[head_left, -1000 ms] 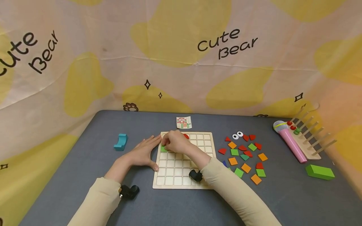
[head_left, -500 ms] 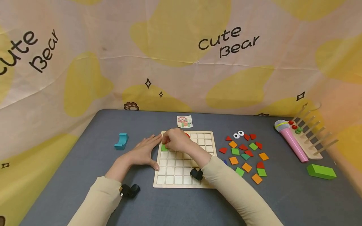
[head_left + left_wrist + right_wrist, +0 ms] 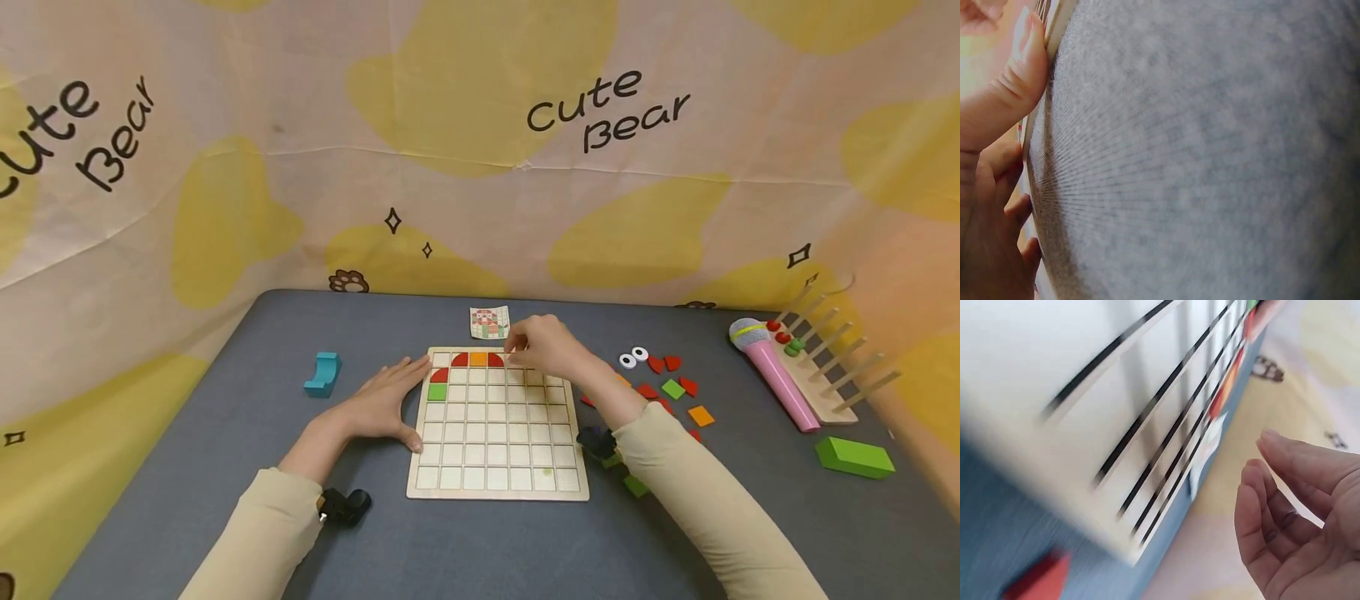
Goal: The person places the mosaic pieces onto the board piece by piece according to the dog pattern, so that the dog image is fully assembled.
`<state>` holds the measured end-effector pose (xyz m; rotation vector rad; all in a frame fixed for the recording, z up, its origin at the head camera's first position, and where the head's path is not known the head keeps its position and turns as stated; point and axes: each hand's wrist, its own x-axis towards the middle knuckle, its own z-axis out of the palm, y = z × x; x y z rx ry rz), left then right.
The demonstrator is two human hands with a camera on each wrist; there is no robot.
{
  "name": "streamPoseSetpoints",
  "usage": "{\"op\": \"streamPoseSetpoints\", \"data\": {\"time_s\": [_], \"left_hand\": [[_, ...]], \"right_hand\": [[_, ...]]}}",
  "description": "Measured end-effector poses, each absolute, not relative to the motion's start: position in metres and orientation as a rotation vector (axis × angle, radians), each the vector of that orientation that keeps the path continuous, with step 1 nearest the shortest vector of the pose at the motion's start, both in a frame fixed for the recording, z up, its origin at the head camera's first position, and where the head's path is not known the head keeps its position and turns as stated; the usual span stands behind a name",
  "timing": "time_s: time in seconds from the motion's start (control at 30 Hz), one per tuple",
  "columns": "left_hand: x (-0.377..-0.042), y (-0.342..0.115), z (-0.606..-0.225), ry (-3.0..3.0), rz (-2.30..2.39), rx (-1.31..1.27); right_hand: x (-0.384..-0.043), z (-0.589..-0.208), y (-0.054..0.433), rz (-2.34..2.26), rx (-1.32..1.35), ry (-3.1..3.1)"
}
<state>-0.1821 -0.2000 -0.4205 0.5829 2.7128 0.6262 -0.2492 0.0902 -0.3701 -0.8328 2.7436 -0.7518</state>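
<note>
A pale wooden grid board lies on the dark table. Along its left edge rests my left hand, fingers stretched out and thumb spread; the left wrist view shows the thumb at the rim. Over the board's top rows hovers my right hand. Its thumb and loosely bent fingers stand apart with nothing between them. An orange square sits in the top row between two rounded red pieces. Below, in the left column, are another rounded red piece and a green square.
A small pattern card lies behind the board. Right of it are scattered red, orange and green pieces, partly under my right arm. Farther right are a pink microphone, a pegged stand and a green block; a teal block lies left.
My right hand has left the upper left cells and moved right, letting go of the rounded red piece above the green square. My left hand has stayed put.
</note>
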Motion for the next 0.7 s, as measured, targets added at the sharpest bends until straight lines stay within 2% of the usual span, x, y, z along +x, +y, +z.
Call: {"op": "streamPoseSetpoints", "data": {"time_s": [0.4,0.7], "left_hand": [[-0.183,-0.202,-0.422,2.726,0.617,0.602],[-0.183,-0.202,-0.423,2.726,0.615,0.595]], "right_hand": [[-0.245,-0.377,0.168,-0.700,-0.846,2.709],[-0.238,-0.382,0.198,-0.622,-0.838,2.540]]}}
